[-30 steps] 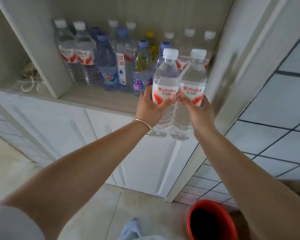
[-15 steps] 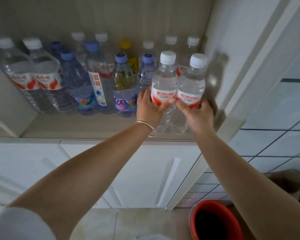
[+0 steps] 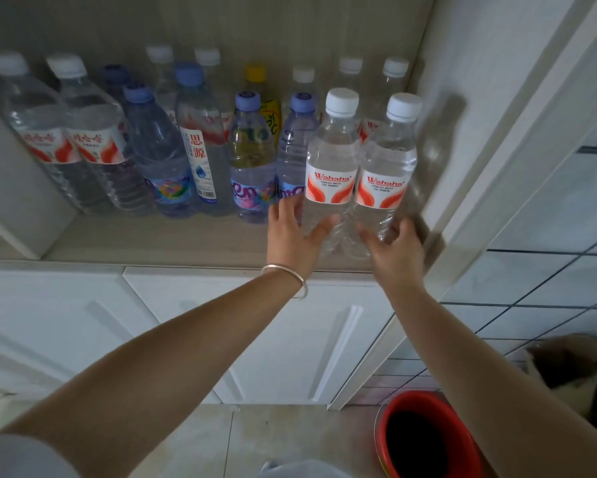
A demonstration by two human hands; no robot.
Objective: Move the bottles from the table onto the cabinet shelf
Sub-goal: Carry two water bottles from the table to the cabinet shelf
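Two clear Wahaha water bottles with white caps and red-and-white labels stand side by side at the right front of the cabinet shelf [image 3: 172, 243]. My left hand [image 3: 293, 232] is low around the base of the left bottle [image 3: 331, 160], with the thumb in front and the fingers on its left side. At the base of the right bottle [image 3: 385, 167], my right hand [image 3: 393, 250] curls around in the same way. Both bottles are upright and appear to rest on the shelf.
Several other bottles fill the back and left of the shelf, with white, blue and yellow caps. The cabinet's side wall [image 3: 462, 98] is close on the right. White cabinet doors [image 3: 290, 339] are below. A red bucket [image 3: 424, 439] stands on the floor at lower right.
Both hands carried the two bottles forward and set them down on the shelf. My hands slid from the labels to the bottles' bases.
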